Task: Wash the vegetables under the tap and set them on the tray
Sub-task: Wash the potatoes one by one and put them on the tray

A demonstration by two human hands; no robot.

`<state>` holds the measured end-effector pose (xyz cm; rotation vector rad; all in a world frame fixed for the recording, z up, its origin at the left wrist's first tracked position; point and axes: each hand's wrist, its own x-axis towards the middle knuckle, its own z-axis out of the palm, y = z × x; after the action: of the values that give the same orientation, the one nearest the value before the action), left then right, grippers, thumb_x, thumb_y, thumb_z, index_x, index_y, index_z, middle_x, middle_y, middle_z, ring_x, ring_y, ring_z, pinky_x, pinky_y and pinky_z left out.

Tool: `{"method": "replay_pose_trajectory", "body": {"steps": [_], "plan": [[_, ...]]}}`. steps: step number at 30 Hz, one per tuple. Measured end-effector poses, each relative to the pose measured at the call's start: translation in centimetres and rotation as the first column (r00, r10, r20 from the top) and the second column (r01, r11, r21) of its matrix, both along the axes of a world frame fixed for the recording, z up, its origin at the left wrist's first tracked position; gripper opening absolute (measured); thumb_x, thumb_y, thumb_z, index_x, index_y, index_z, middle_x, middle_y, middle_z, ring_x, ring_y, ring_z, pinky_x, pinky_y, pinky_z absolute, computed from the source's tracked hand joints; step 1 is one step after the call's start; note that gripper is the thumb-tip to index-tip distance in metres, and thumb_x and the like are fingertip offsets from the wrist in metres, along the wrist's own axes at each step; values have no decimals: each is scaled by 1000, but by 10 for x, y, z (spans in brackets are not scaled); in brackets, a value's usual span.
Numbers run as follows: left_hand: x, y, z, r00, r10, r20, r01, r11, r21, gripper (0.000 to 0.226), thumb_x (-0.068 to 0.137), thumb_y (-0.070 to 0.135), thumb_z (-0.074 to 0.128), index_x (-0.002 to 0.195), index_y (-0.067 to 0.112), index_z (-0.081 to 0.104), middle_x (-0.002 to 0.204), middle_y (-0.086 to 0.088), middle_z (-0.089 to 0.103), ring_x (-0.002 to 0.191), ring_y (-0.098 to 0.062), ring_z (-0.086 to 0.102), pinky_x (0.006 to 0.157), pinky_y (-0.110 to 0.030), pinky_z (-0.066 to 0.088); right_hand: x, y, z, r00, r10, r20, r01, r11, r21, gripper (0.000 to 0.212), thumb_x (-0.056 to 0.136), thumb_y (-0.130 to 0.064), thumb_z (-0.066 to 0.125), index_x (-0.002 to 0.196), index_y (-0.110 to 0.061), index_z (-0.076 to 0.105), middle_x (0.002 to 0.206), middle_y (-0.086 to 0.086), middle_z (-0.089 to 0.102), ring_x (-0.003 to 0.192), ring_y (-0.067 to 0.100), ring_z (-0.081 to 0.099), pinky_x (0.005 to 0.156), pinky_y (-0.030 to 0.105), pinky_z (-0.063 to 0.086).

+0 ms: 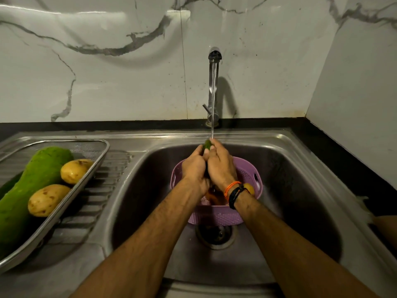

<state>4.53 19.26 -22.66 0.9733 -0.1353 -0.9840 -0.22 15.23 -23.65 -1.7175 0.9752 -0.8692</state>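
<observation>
Head view: left hand (194,166) and right hand (220,166) wrap together round a green vegetable (207,144), its tip poking out at twelve o'clock under the tap (213,82) stream. Directly below sits a purple basket (217,216) in the sink (300,190), with open basin at three and nine o'clock. At nine o'clock, the tray (94,168) on the drainboard carries a gourd (32,179) and two potatoes (74,172), filling most of it.

My one head camera looks forward and down from close above the steel sink's (285,151) near edge, facing the tap (213,87) and marble back wall (107,72), wide-angle.
</observation>
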Motion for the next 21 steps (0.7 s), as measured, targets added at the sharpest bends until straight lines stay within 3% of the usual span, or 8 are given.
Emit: {"method": "replay_pose_trajectory", "body": {"steps": [2,5,7,12,17,21], "plan": [[1,1,2,999,21,-28,-21,1000,3,36,100,4,47,134,11,59,117,-14,69,101,-23,67,72,-28,58,3,4,1,997,50,53,-53,997,54,45,106,-34,32,150,-24,36,156,-3,34,143,15,30,120,36,22],[-3,3,1,995,-65,-75,65,998,-3,31,102,15,48,127,10,64,124,-16,67,112,-26,65,96,-36,53,4,-2,2,998,30,55,-34,997,63,50,104,-45,31,150,-25,35,157,-5,32,145,13,27,121,42,19],[-6,0,-1,995,-75,-61,75,997,5,30,101,16,50,126,10,65,123,-16,67,116,-27,63,104,-40,49,3,-3,2,1000,24,18,-25,999,44,51,104,-47,30,151,-27,32,158,-5,29,146,13,25,121,44,18],[-2,-1,0,999,34,-6,-34,999,3,28,99,13,54,123,4,66,119,-16,69,109,-25,66,93,-33,54,4,2,1,996,81,24,-82,995,50,54,104,-44,31,154,-21,26,161,-3,21,148,14,19,122,36,14],[-6,2,4,999,-31,-13,30,999,-31,30,101,10,47,126,7,66,118,-17,69,110,-28,66,95,-37,54,1,-2,6,1000,26,14,-26,999,38,54,102,-49,33,152,-27,30,160,-5,26,147,14,23,121,46,15],[-1,4,4,997,2,-76,-5,999,-37,30,100,11,50,125,4,65,119,-18,69,109,-28,67,92,-35,55,4,4,3,995,92,27,-93,995,40,53,104,-42,34,153,-22,29,160,-4,24,147,14,21,121,32,14]]}}
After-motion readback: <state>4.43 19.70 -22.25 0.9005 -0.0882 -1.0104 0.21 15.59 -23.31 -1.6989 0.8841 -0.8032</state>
